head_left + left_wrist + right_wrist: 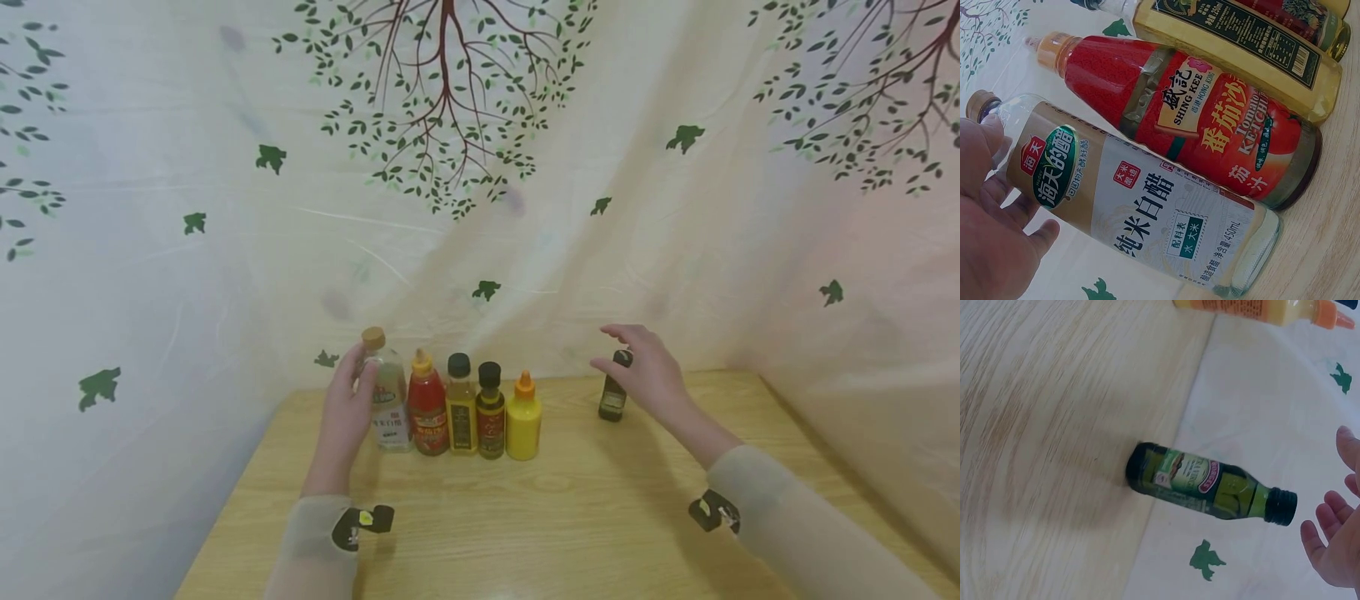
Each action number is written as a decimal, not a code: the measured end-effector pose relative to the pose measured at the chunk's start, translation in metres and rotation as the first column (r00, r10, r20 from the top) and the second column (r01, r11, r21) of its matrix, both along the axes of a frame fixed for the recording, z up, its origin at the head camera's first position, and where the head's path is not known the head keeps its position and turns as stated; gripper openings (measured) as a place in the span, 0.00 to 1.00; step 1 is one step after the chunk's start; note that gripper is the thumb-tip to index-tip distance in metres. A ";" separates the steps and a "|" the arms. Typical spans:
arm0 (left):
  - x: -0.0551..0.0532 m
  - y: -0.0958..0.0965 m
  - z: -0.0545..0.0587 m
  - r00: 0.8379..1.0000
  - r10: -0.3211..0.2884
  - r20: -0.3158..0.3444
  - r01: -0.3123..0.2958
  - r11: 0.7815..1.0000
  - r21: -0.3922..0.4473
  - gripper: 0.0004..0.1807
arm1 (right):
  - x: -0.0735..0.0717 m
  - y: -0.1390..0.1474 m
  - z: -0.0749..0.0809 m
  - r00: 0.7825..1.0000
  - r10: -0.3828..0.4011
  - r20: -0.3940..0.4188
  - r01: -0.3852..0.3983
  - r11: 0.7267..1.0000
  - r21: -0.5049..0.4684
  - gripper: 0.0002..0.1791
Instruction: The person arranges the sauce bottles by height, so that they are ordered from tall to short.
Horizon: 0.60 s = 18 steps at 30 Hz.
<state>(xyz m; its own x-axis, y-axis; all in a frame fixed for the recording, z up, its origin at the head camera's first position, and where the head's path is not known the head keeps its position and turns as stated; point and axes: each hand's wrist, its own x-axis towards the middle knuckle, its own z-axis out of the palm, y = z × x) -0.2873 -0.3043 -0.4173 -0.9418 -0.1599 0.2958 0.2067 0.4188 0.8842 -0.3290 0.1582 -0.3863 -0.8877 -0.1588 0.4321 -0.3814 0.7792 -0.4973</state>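
Observation:
At the left end of a row stands a clear white rice vinegar bottle (1147,200) with a brown cap. My left hand (350,396) has its thumb and fingers about the bottle's neck and shoulder, part of the fingers hidden behind the glass. Beside it is a red ketchup bottle (428,408). Farther right, a small dark green olive oil bottle (1204,484) with a black cap stands alone. Above its cap hovers my right hand (647,367), thumb and fingers spread apart with a gap to the bottle in the right wrist view.
Right of the ketchup come a yellow oil bottle (461,408), a dark bottle with a red label (491,417) and a yellow squeeze bottle (523,425) with an orange tip. All stand on a wooden table (480,533). A leaf-printed curtain (420,258) hangs behind its back edge.

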 end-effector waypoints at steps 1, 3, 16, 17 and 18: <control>0.000 0.000 0.000 1.000 0.000 -0.001 0.000 1.000 -0.001 0.40 | 0.000 0.001 0.000 1.000 -0.008 0.001 0.008 1.000 0.002 0.35; 0.000 0.000 0.000 1.000 0.002 -0.003 -0.002 1.000 -0.005 0.40 | -0.001 0.004 -0.001 1.000 -0.019 0.001 0.019 1.000 0.010 0.35; -0.001 0.000 0.000 1.000 -0.009 -0.008 0.009 1.000 0.012 0.38 | -0.011 0.022 -0.011 0.998 -0.057 0.023 0.057 0.998 0.015 0.37; -0.001 0.000 0.000 1.000 -0.009 -0.008 0.009 1.000 0.011 0.38 | -0.011 0.023 -0.011 0.998 -0.059 0.028 0.058 0.998 0.014 0.37; -0.002 0.000 0.000 1.000 -0.010 -0.008 0.010 1.000 0.010 0.38 | -0.012 0.024 -0.012 0.998 -0.059 0.032 0.058 0.998 0.014 0.37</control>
<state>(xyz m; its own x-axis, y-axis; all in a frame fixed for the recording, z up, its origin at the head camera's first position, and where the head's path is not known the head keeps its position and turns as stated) -0.2889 -0.3044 -0.4172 -0.9408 -0.1538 0.3019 0.2179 0.4078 0.8867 -0.3406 0.1819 -0.3979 -0.9092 -0.1117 0.4011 -0.3188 0.8065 -0.4980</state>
